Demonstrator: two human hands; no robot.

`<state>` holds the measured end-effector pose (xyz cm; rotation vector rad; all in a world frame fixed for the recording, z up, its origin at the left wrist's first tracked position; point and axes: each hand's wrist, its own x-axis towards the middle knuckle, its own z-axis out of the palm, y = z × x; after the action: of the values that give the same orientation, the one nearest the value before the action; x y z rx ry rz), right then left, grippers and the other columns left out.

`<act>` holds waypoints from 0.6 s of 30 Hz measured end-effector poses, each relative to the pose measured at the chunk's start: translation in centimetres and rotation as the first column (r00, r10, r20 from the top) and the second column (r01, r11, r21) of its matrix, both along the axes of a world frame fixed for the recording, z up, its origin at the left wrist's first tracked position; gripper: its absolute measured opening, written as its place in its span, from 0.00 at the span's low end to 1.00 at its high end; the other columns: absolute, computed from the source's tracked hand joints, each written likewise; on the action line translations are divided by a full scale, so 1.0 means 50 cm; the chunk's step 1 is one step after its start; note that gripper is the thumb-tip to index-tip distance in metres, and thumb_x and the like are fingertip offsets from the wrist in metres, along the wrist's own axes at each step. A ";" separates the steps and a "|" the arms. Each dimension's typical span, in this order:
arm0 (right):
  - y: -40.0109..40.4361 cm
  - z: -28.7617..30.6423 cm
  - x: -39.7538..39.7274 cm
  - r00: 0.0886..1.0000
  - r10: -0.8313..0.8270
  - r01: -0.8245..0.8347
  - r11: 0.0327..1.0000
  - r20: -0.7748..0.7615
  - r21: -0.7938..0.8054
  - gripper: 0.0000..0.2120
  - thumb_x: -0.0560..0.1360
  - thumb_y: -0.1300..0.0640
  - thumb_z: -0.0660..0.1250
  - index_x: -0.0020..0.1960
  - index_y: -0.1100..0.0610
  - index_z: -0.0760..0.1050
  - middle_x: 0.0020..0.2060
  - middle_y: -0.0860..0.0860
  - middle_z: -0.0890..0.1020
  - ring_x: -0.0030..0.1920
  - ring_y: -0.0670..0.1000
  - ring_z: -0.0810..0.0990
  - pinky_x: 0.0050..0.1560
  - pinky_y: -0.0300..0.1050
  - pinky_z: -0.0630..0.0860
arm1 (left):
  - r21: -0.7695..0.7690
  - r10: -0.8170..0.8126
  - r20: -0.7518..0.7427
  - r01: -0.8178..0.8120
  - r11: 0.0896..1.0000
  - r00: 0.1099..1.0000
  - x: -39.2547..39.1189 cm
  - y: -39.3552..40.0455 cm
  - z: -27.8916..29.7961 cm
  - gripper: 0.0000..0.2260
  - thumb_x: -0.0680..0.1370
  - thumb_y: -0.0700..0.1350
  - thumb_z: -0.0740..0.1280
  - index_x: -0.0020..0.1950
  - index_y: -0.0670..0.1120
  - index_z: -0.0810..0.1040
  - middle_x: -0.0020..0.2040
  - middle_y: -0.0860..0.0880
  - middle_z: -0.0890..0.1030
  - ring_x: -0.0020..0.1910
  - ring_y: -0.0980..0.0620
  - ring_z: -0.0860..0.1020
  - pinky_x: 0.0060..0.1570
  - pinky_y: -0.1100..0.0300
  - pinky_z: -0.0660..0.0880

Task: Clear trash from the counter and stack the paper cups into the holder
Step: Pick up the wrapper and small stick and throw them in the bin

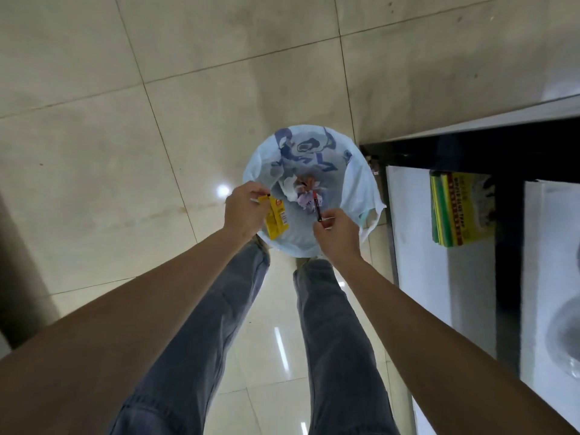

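A round trash bin (361, 180) lined with a pale blue printed bag stands on the tiled floor in front of my feet. Crumpled paper and wrappers (303, 191) lie at its bottom. My left hand (243, 211) hovers over the bin's left rim, pinching a flat yellow packet (276, 219) that hangs down into the opening. My right hand (337, 233) is over the near right rim, fingers closed on a thin dark and red stick wrapper (317, 205) that points into the bin. No paper cups or holder are in view.
A black-framed counter with white shelf panels (417, 246) runs along the right. A yellow and green packet (461, 208) lies on a shelf. A clear glass vessel (565, 337) shows at the right edge. My grey-trousered legs (219, 324) stand just behind the bin.
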<state>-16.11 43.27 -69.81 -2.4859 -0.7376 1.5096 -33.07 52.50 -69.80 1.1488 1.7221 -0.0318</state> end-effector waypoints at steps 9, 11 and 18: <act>0.012 -0.075 0.010 0.999 0.031 -0.031 1.000 -0.022 0.003 0.09 0.78 0.58 0.69 0.58 0.60 0.77 0.51 0.56 0.84 0.52 0.58 0.82 0.59 0.56 0.79 | 0.081 -0.038 0.060 0.033 0.996 0.997 0.032 -0.015 -0.060 0.11 0.78 0.39 0.71 0.60 0.40 0.81 0.55 0.43 0.84 0.47 0.46 0.83 0.52 0.58 0.80; 0.007 -0.074 0.020 0.997 0.073 -0.073 0.997 -0.024 -0.004 0.12 0.78 0.58 0.69 0.60 0.59 0.77 0.53 0.55 0.82 0.54 0.57 0.81 0.61 0.53 0.78 | 0.071 -0.065 0.053 0.061 0.996 0.996 0.034 -0.016 -0.058 0.12 0.78 0.39 0.71 0.62 0.41 0.80 0.57 0.44 0.84 0.45 0.48 0.82 0.50 0.58 0.79; -0.018 -0.018 0.054 0.970 0.241 -0.241 0.970 0.006 -0.041 0.13 0.78 0.56 0.69 0.61 0.59 0.76 0.55 0.57 0.81 0.56 0.58 0.81 0.56 0.50 0.77 | 0.105 -0.212 0.092 0.202 0.974 0.973 0.026 -0.018 -0.003 0.16 0.76 0.40 0.73 0.64 0.43 0.80 0.62 0.46 0.82 0.53 0.46 0.82 0.53 0.59 0.77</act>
<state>-13.43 42.39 -70.69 -2.5100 -1.0556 1.6016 -31.77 51.62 -69.95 1.3742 1.5209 -0.0193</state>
